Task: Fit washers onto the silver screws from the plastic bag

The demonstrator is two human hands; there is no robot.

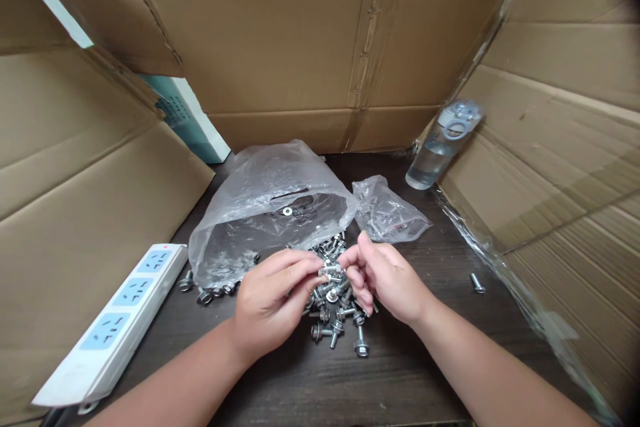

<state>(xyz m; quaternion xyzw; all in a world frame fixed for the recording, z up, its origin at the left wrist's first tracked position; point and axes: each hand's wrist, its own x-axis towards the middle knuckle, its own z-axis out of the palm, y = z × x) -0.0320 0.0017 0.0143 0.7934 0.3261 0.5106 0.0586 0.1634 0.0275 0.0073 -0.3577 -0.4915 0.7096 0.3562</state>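
Forearms [185,370] foremost | left hand [273,300] pinching bolt [330,269] | right hand [390,280] half-spread beside it | teal box [187,120]: print illegible

The left hand [273,297] pinches a bolt [331,269] near the right hand [390,280].

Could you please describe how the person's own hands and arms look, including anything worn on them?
The left hand and right hand are bare, without gloves. No rings show on the visible fingers. The left forearm and right forearm are uncovered; no sleeve, watch or bracelet is visible.
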